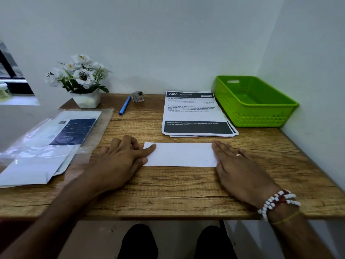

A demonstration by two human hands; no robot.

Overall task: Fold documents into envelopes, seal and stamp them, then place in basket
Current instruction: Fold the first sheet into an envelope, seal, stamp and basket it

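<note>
Plainly, left hand (pixel 121 156) and right hand (pixel 240 169) press folded paper (pixel 179 154) (grip open); right end hidden.

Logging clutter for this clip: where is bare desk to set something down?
Bare wood lies between the pen and the document stack, and along the front edge below the folded paper. Crowded: plastic-wrapped envelopes left, green basket right rear.
</note>
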